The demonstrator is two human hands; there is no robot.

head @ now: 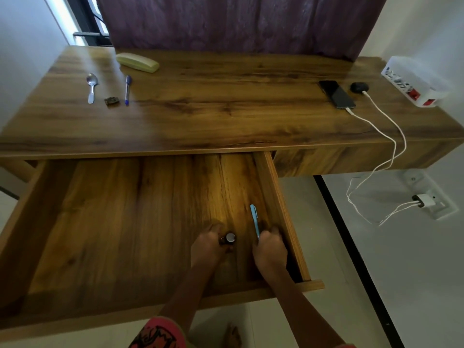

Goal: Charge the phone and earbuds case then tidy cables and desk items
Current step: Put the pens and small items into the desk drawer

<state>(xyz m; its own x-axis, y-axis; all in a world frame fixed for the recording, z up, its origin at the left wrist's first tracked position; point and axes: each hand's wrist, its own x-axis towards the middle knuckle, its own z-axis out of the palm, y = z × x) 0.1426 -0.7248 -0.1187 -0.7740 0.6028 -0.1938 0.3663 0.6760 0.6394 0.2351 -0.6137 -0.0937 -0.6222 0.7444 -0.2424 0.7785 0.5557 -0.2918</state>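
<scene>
Down in the drawer (125, 222) my left hand (207, 244) grips a dark bottle (228, 238), my right hand (270, 247) a turquoise pen (254, 219); phone (337, 94) and earbuds case (359, 87) sit plugged in on the bench (226, 109), spoon (92, 87) and blue pen (127, 89) left to stow.

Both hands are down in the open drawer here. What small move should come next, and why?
Probably let go: the left hand grips a small dark item and the right hand a light blue pen, both low over the drawer floor.

We see a brown wood-grain desk (226, 101), a light-blue plastic pen (254, 219), a small dark round bottle (229, 237), a pale-green oblong case (137, 62), a black slab phone (337, 94), thin white cables (366, 93) and a purple fabric curtain (238, 21).
</scene>
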